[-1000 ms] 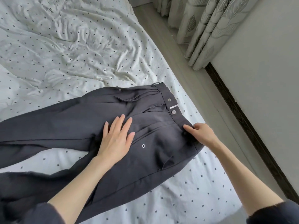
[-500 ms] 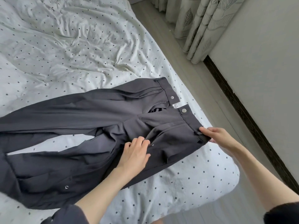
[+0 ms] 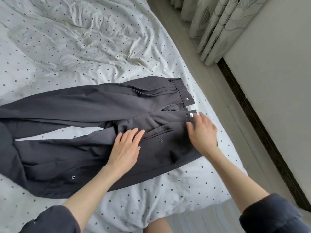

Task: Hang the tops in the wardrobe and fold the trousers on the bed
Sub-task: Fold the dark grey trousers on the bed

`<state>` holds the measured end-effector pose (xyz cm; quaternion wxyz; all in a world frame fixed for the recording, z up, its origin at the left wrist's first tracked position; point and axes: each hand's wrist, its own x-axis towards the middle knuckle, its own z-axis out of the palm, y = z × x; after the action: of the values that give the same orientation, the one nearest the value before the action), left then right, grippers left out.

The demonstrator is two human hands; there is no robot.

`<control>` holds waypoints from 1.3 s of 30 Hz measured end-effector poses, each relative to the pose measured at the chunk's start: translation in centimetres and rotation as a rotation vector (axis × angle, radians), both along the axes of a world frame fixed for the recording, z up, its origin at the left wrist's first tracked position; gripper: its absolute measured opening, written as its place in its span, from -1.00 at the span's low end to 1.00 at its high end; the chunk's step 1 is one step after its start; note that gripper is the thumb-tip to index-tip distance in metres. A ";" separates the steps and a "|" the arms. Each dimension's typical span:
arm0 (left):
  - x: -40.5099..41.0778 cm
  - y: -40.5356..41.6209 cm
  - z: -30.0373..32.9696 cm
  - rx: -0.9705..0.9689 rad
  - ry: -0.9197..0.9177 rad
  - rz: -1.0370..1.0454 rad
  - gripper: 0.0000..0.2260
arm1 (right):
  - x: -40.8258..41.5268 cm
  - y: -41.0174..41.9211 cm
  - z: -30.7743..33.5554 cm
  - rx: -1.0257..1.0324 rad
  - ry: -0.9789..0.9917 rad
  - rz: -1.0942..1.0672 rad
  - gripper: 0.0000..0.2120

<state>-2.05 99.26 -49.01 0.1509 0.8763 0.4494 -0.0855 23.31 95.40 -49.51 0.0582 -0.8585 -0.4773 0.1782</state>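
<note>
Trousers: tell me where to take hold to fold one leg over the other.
Grip the trousers at the waistband's far corner, coming from the right edge of the bed: that stiff band lies flat, unfastened and uncovered, clear of both hands.

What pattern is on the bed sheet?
White with small dark polka dots; the bed sheet shows clearly in the head view.

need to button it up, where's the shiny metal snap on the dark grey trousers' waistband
In the head view, the shiny metal snap sits on the dark grey trousers' waistband, right of centre, just beyond the right hand's fingertips near the bed edge.
</note>
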 end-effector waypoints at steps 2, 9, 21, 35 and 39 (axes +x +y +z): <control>-1.8 -0.1 -0.1 0.010 0.102 0.005 -0.52 | -3.7 0.3 -0.2 0.073 -0.018 0.212 -0.54; -6.9 -3.0 0.9 -0.027 0.117 -0.037 -0.51 | -9.5 -1.6 -3.7 -0.101 -0.171 0.516 -0.40; -21.6 -2.4 1.7 0.257 -0.055 0.276 -0.65 | -23.0 -2.7 -0.3 0.055 -0.011 0.461 -0.51; -41.6 6.6 4.3 0.287 0.271 -0.508 -0.79 | -48.8 0.1 2.6 0.179 -0.045 0.735 -0.76; -44.3 5.2 4.4 0.243 0.403 -0.463 -0.84 | -48.8 0.2 1.2 -0.054 -0.007 0.778 -0.79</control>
<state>-46.32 104.48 -44.61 -0.0699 0.9322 0.2662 -0.2350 -25.50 95.58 -48.34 -0.0377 -0.6152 -0.7625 0.1966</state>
